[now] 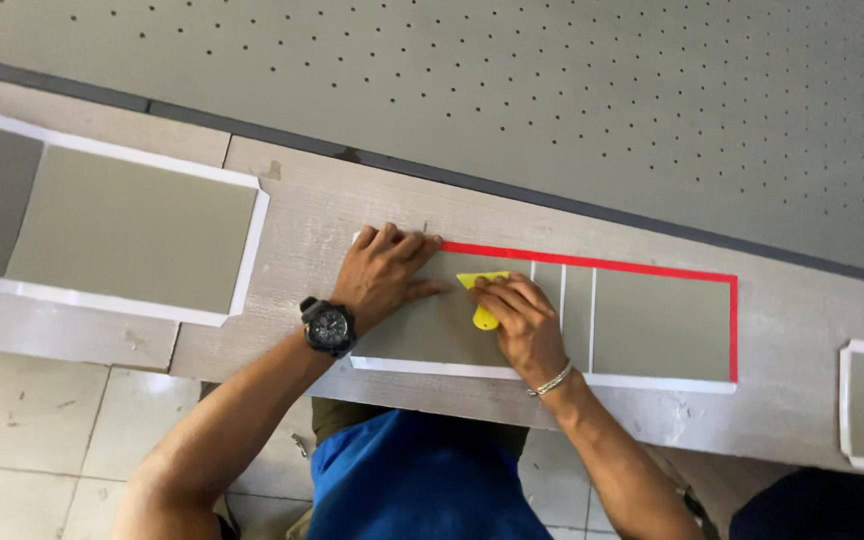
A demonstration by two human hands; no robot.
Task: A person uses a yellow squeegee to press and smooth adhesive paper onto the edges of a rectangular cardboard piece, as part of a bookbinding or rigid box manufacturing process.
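Grey-washed wooden bench (292, 210) carries a grey panel (652, 325), white-edged, with red tape along its top and right edges. Left hand (384, 272) lies flat and spread at the panel's left end. Just right of it, right hand (520, 318) grips a yellow scraper (482, 290) pressed on the panel.

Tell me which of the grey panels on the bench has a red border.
The middle panel, under both hands: red tape runs along its top and right edges. The other panels have only white borders.

You're pressing your left hand (384, 272) flat on the grey panel (652, 325), while your right hand (522, 320) is gripping a yellow scraper (480, 290) just beside the red tape (592, 264) edging its far side.
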